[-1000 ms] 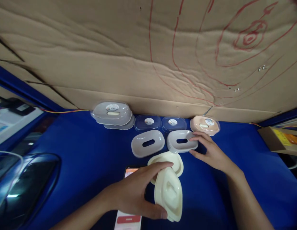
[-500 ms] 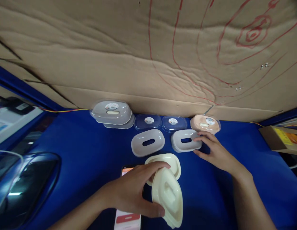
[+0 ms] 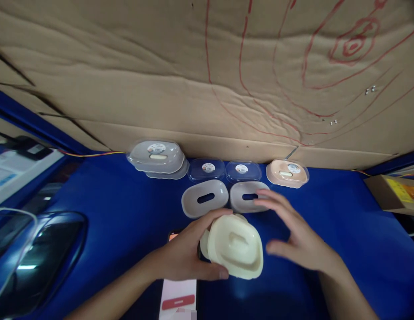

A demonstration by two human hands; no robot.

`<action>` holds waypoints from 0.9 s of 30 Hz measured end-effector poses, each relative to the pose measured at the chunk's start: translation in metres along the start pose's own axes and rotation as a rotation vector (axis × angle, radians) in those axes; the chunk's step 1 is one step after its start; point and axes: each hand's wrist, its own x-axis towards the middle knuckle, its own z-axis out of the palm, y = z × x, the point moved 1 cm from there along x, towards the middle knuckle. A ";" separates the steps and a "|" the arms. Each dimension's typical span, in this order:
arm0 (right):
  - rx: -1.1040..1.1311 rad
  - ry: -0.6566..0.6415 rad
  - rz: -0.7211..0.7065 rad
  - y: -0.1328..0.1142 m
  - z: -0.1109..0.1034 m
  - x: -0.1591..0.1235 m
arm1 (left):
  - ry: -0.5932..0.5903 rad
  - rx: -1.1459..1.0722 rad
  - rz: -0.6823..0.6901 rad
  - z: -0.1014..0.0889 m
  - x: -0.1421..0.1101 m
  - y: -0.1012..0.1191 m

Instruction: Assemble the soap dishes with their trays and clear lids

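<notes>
My left hand (image 3: 185,255) grips a cream oval dish insert (image 3: 235,246) by its left edge, holding it above another cream oval piece (image 3: 204,242) that is mostly hidden beneath it. Just right of the cream insert, my right hand (image 3: 293,235) hovers with fingers spread and nothing in it. Behind them lie two grey oval inserts with slots, the left grey insert (image 3: 204,198) and the right grey insert (image 3: 245,196).
A blue cloth (image 3: 110,213) covers the table. Along the back stand stacked grey boxes with clear lids (image 3: 156,156), two clear lids (image 3: 207,169) (image 3: 243,170) and a pink lidded box (image 3: 287,172). A phone (image 3: 178,295) lies near me. A cardboard wall (image 3: 207,75) rises behind.
My right hand let go of the right grey insert and drew back toward the cream insert. My left hand turned the cream insert flatter and raised it over the other cream piece.
</notes>
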 end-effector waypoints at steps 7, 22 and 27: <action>0.004 -0.141 -0.079 -0.037 0.029 -0.001 | 0.052 -0.053 0.092 0.013 0.005 -0.004; -0.195 0.005 0.176 0.016 0.013 -0.095 | -0.061 0.650 0.209 0.035 -0.005 -0.008; -0.152 -0.062 0.146 0.017 0.027 -0.088 | -0.065 0.785 0.250 0.033 0.000 -0.004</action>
